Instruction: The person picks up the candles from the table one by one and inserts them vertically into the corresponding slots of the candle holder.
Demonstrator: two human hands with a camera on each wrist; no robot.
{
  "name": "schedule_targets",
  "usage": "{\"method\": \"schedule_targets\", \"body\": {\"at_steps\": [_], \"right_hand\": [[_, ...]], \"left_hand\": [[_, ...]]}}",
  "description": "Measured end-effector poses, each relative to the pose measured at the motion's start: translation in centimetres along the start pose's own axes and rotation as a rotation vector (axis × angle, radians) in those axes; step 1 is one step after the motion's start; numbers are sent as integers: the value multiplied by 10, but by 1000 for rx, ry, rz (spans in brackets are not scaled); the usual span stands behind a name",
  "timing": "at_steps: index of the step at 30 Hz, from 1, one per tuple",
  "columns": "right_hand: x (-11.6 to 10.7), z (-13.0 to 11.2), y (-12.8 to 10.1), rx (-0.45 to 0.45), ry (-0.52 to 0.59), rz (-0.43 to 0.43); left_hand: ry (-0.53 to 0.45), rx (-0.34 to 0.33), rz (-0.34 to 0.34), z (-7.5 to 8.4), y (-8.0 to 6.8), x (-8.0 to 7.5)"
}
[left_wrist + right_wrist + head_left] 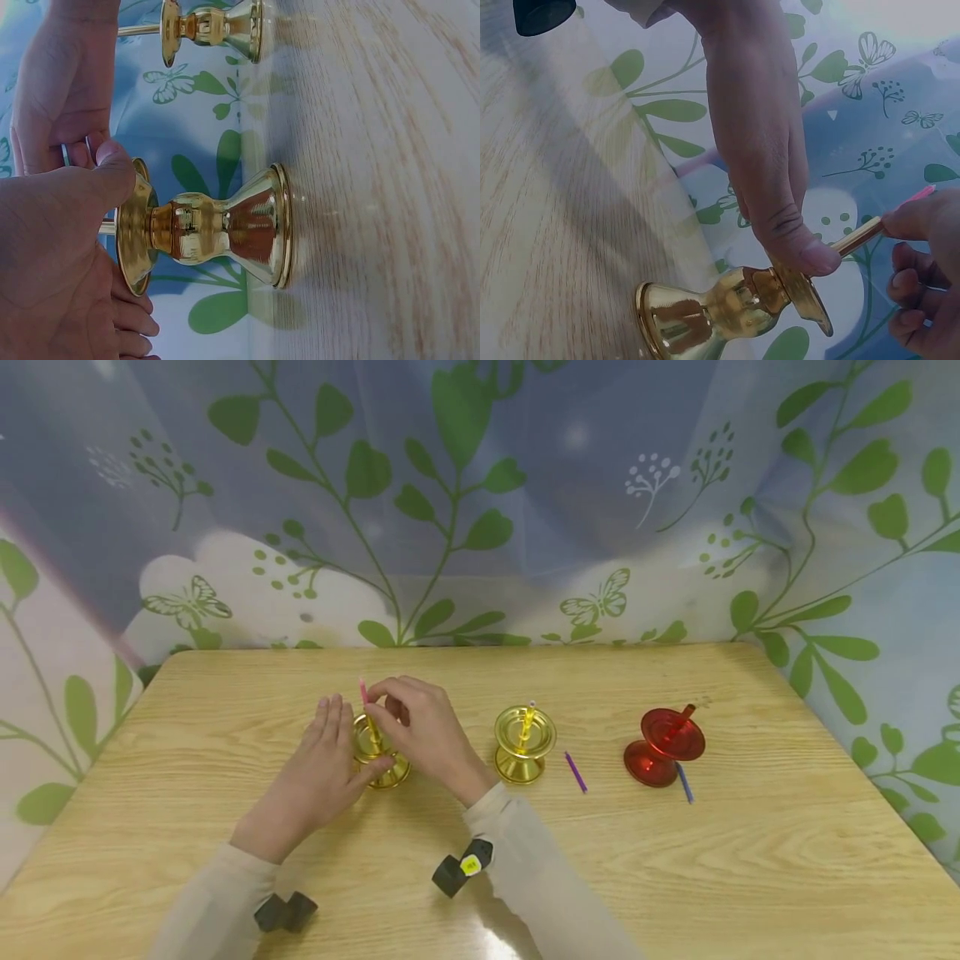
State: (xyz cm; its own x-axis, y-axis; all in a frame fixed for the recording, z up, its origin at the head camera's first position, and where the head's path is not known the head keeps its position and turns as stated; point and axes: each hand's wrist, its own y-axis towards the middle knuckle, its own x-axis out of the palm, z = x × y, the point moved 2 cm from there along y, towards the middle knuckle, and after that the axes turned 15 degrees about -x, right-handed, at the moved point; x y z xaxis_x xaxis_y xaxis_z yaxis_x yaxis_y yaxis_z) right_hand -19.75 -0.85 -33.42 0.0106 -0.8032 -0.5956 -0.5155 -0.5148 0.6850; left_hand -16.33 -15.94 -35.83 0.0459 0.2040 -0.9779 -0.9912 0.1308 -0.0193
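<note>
Right hand (426, 727) pinches the pink candle (363, 692) at the top of the leftmost gold holder's (393, 776) tube. Left hand (311, 777): fingers extended, thumb at that holder's dish. Holder stands upright on the table (375, 868).

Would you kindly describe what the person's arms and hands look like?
Long, pale beige fabric sleeves cover both arms to the wrists. A small, blocky black device sits at each wrist, the right one bearing a bright yellow label with dark marking too small to read. The left hand and right hand show no visible gloves or rings.
</note>
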Motion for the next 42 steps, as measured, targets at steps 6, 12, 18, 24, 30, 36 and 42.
{"method": "schedule_targets", "body": {"at_steps": [6, 12, 18, 24, 30, 36, 42], "right_hand": [[1, 1, -1, 20, 27, -11], [2, 2, 0, 17, 61, -9], [2, 2, 0, 16, 88, -11], [0, 2, 2, -20, 89, 28], [-3, 1, 7, -79, -53, 15], [-4, -3, 13, -158, -199, -78], [-5, -4, 16, -142, -188, -127]], "left_hand": [[6, -12, -24, -2, -1, 2], [-2, -16, -31, -4, -1, 2], [-2, -24, -35, -4, -2, 1], [0, -19, -35, -5, -1, 1], [-2, -19, -39, -4, -1, 3], [-7, -10, -27, -2, -1, 2], [3, -8, -12, -2, -1, 1]]}}
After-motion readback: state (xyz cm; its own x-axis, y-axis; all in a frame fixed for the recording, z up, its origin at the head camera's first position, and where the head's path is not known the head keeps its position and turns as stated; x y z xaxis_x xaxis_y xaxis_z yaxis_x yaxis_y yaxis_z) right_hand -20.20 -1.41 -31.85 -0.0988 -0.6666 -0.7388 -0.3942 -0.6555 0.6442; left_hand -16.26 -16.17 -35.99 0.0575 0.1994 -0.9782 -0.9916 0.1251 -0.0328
